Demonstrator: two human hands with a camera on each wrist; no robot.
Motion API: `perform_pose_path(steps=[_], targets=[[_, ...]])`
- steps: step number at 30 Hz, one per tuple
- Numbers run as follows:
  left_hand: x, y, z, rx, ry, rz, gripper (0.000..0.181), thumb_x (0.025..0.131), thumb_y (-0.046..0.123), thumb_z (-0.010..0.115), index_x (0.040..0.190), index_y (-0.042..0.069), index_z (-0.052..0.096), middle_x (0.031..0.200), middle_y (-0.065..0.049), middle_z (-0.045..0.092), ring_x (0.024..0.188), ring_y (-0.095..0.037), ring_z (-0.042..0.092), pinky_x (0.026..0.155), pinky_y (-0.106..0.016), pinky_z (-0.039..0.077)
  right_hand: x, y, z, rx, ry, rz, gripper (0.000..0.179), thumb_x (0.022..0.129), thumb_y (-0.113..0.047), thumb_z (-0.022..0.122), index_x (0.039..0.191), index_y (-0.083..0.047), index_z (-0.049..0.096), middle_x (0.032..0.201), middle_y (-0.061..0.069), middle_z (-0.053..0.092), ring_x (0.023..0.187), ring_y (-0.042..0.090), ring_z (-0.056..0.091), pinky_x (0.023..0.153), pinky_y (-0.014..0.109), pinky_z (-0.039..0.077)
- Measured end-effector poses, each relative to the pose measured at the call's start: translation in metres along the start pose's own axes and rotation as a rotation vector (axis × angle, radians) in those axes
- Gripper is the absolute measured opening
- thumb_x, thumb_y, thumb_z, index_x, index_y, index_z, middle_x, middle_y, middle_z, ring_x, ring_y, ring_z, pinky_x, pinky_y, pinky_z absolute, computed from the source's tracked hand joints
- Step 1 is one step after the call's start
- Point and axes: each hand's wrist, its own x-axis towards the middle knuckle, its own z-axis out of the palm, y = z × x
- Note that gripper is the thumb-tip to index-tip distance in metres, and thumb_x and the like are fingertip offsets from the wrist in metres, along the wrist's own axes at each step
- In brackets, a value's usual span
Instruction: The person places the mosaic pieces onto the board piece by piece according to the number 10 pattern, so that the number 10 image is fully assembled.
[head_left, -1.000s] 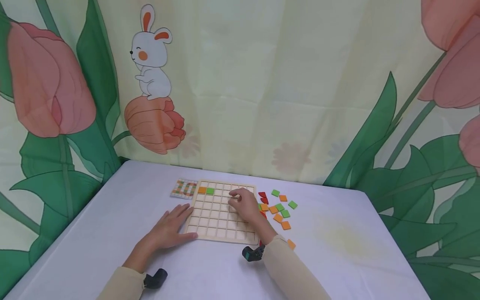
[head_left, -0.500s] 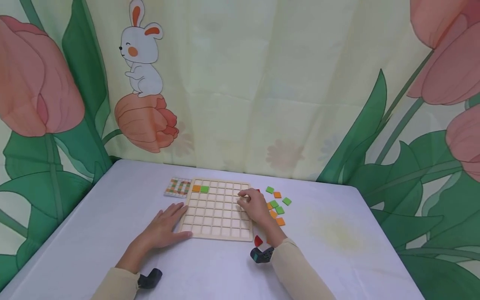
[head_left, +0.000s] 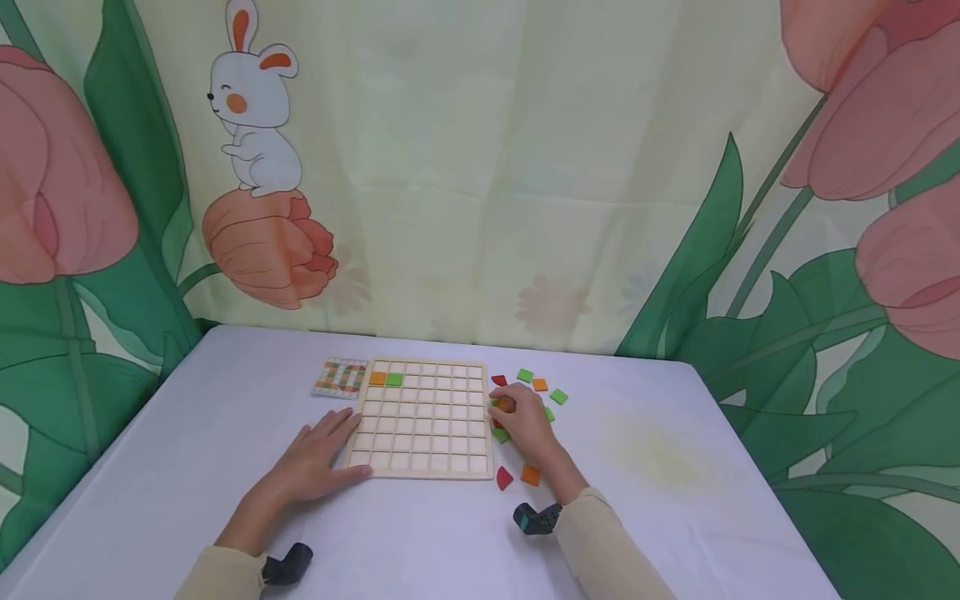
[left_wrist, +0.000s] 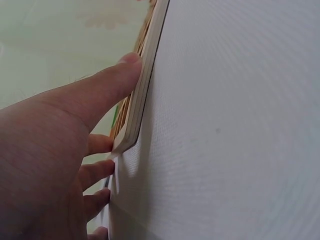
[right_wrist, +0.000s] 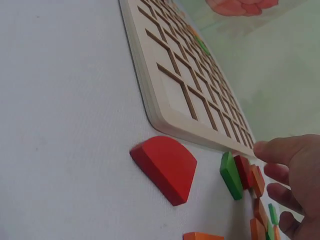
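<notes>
A wooden grid board (head_left: 426, 422) lies on the white table. Two square tiles, an orange tile (head_left: 377, 378) and a green tile (head_left: 394, 379), sit side by side in its upper left cells. My left hand (head_left: 318, 458) rests at the board's left edge, fingers spread; the left wrist view shows the thumb on the rim. Just off the right edge, my right hand (head_left: 525, 421) hovers over loose pieces, thumb and fingers loosely bent and nothing visible between them. Nearer the camera in the right wrist view is a red rounded piece (right_wrist: 167, 167). Several pieces are partly hidden beneath the right hand.
A checkered pattern card (head_left: 340, 378) lies against the board's left side. Loose green tiles (head_left: 558, 397) and orange tiles (head_left: 531, 475) are scattered to the right. Behind the table hangs a curtain (head_left: 450, 208) printed with tulips and a rabbit.
My right hand has moved right, from above the grid to the loose pieces beside it. The left hand stays at the board's edge. The head view has turned slightly right.
</notes>
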Motion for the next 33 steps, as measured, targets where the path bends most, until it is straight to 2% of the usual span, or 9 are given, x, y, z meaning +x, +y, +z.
perform_pose_path(steps=[5,9,12,16,22,27,33], targets=[[0.000,-0.004,0.001,0.011,0.016,0.014,0.089,0.082,0.059,0.066,0.148,0.008,0.037,0.155,-0.020,0.032,0.143,-0.046,0.025,0.113,-0.069,0.018,0.000,0.006,-0.004,-0.003,0.026,0.036,0.027,0.086,-0.018,0.073,0.113,-0.016,0.071,0.110,0.002,0.061,0.092,0.018,0.053,0.068,0.022,0.054],[-0.001,-0.005,0.000,0.006,0.032,0.024,0.088,0.082,0.058,0.067,0.148,0.008,0.037,0.155,-0.019,0.032,0.143,-0.046,0.026,0.112,-0.069,0.019,0.000,0.012,-0.006,-0.023,0.040,0.038,0.024,0.088,-0.012,0.071,0.111,-0.017,0.071,0.122,0.002,0.060,0.102,0.019,0.053,0.079,0.027,0.056],[-0.001,-0.003,0.000,-0.001,0.020,0.015,0.089,0.082,0.059,0.066,0.149,0.008,0.037,0.155,-0.019,0.031,0.144,-0.046,0.024,0.113,-0.069,0.018,0.002,0.017,-0.006,-0.055,0.041,0.018,0.023,0.088,-0.008,0.068,0.109,-0.017,0.072,0.127,0.003,0.060,0.109,0.020,0.052,0.086,0.031,0.057],[-0.001,-0.001,0.001,-0.005,0.004,0.001,0.090,0.081,0.061,0.066,0.149,0.009,0.036,0.156,-0.019,0.030,0.144,-0.046,0.023,0.113,-0.069,0.017,0.004,0.021,-0.006,-0.081,0.044,-0.005,0.022,0.088,-0.006,0.068,0.107,-0.017,0.072,0.128,0.004,0.061,0.114,0.021,0.053,0.092,0.036,0.056],[0.001,-0.001,0.001,0.000,0.014,0.011,0.091,0.081,0.061,0.066,0.149,0.009,0.036,0.156,-0.019,0.031,0.144,-0.046,0.024,0.113,-0.069,0.018,0.003,0.022,-0.007,-0.081,0.072,0.002,0.019,0.088,-0.010,0.070,0.105,-0.017,0.073,0.124,0.003,0.064,0.119,0.023,0.054,0.096,0.039,0.054],[0.000,-0.001,0.000,0.007,0.023,0.020,0.089,0.081,0.059,0.067,0.149,0.008,0.036,0.155,-0.019,0.032,0.143,-0.046,0.025,0.112,-0.069,0.019,0.003,0.023,-0.008,-0.066,0.083,0.010,0.018,0.087,-0.014,0.073,0.103,-0.018,0.073,0.119,0.002,0.065,0.110,0.021,0.054,0.092,0.037,0.055],[-0.001,0.000,-0.001,-0.003,0.024,0.021,0.088,0.082,0.056,0.068,0.148,0.008,0.037,0.155,-0.020,0.032,0.143,-0.047,0.025,0.112,-0.070,0.018,0.005,0.021,-0.006,-0.065,0.086,-0.012,0.017,0.085,-0.016,0.074,0.102,-0.019,0.072,0.105,0.000,0.065,0.088,0.017,0.053,0.072,0.024,0.052]])
